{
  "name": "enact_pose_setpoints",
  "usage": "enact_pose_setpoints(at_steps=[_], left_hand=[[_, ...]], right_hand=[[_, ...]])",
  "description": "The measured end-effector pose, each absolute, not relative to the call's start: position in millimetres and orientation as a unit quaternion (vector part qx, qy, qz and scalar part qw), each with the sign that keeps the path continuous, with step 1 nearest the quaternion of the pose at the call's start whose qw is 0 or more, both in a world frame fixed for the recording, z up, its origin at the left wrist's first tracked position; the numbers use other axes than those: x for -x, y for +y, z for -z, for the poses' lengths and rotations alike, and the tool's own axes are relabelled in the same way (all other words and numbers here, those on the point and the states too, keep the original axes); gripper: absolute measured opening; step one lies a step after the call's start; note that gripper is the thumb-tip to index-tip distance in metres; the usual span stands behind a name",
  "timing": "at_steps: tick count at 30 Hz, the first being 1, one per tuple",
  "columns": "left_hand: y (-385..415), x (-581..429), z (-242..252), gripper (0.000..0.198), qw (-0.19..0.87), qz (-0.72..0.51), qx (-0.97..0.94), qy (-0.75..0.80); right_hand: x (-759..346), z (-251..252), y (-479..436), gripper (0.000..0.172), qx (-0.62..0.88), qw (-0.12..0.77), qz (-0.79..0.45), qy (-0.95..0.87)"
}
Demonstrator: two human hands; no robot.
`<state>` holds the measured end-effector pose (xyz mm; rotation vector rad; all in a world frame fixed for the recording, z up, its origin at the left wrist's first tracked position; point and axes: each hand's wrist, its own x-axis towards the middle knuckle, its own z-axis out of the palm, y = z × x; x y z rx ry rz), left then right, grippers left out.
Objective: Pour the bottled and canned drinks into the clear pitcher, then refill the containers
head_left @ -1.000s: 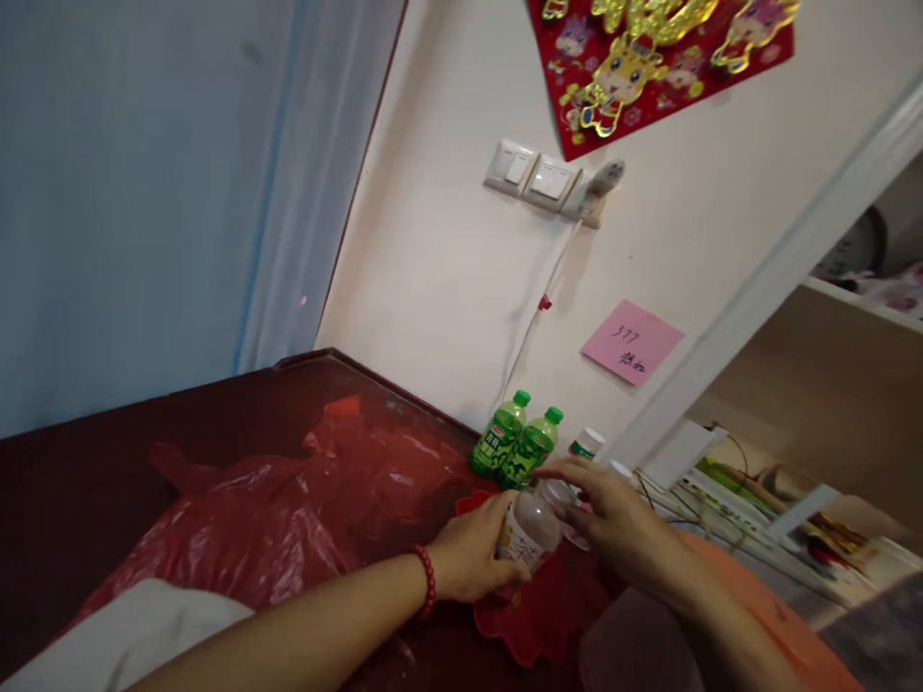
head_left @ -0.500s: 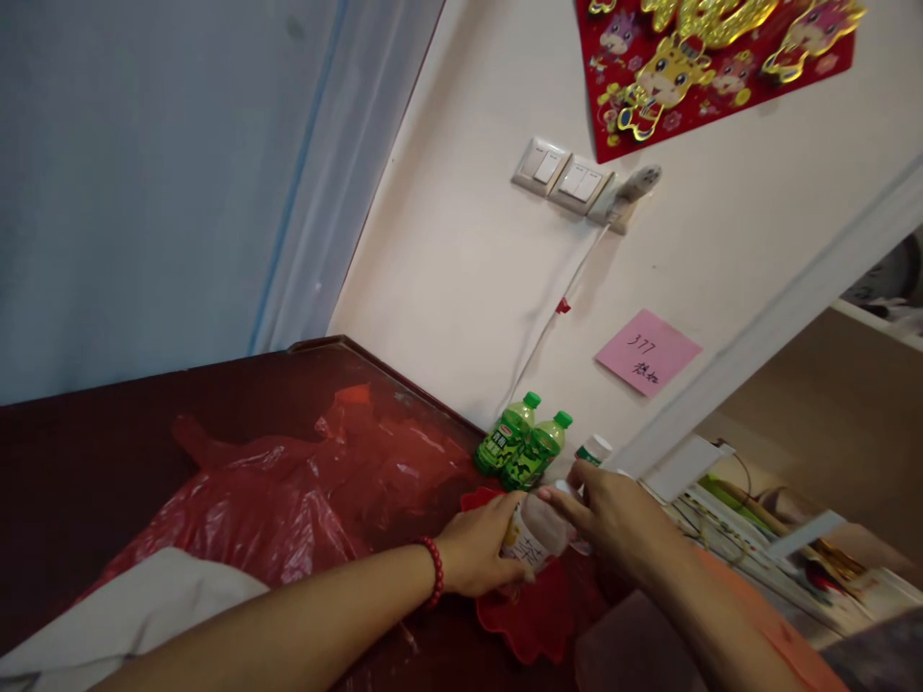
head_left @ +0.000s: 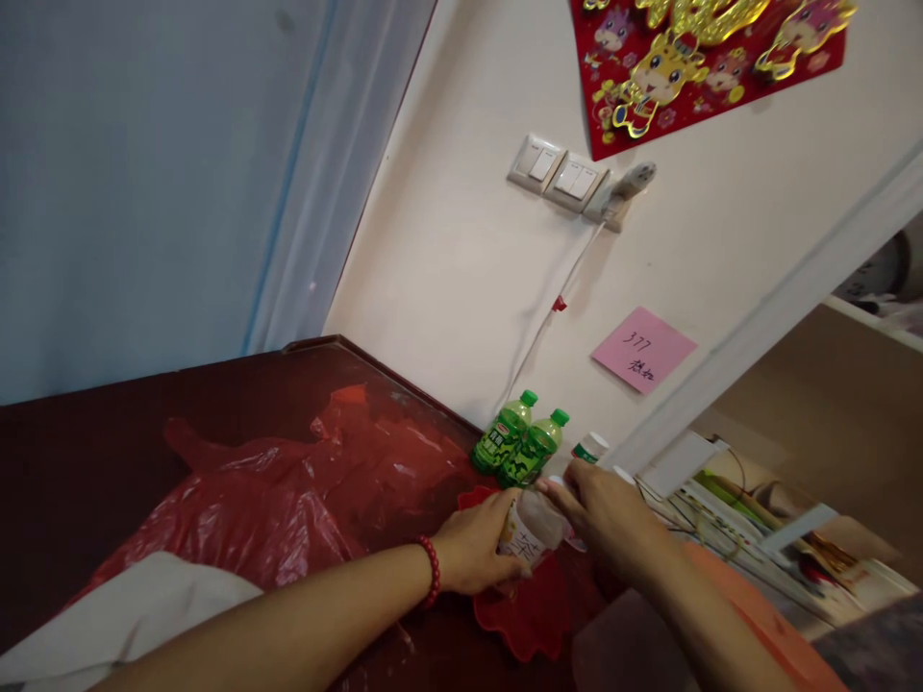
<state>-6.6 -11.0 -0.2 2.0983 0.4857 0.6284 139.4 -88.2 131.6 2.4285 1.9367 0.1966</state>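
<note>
Gripping a clear bottle (head_left: 529, 531) by its body, my left hand (head_left: 472, 553) wraps the label; my right hand (head_left: 604, 509) pinches its top. Beneath: red dish (head_left: 526, 615). Beyond: two green bottles (head_left: 515, 449) against the wall (head_left: 447, 269).

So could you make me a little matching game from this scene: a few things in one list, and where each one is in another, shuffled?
Things:
1. clear bottle
2. two green bottles
3. pink note
4. red plastic bag

Places:
A. stuck on the wall
B. spread across the dark table
C. standing against the wall
D. held between both hands

Pairs: 1-D, 2-C, 3-A, 4-B
</note>
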Motion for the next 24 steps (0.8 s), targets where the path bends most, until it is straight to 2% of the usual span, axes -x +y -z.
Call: enact_pose_setpoints(at_steps=[5,11,16,24], left_hand=[[-11.4,6.9,-0.1,0.069,0.424,-0.256,-0.846,0.195],[-11.4,6.8,-0.4,0.071,0.423,-0.25,-0.848,0.197],[-10.9,5.3,1.4,0.071,0.421,-0.253,-0.849,0.195],[-10.3,6.4,-1.5,0.071,0.427,-0.246,-0.847,0.201]], right_hand=[[-133.6,-131.3,-96.5,0.048,-0.802,0.035,-0.097,0.588],[-148.3,-133.7,-100.7,0.035,-0.762,0.001,-0.052,0.646],[-145.7,-124.7,-92.4,0.023,-0.766,-0.005,-0.068,0.639],[-134.1,-111.4,-88.4,0.028,-0.798,-0.016,-0.127,0.589]])
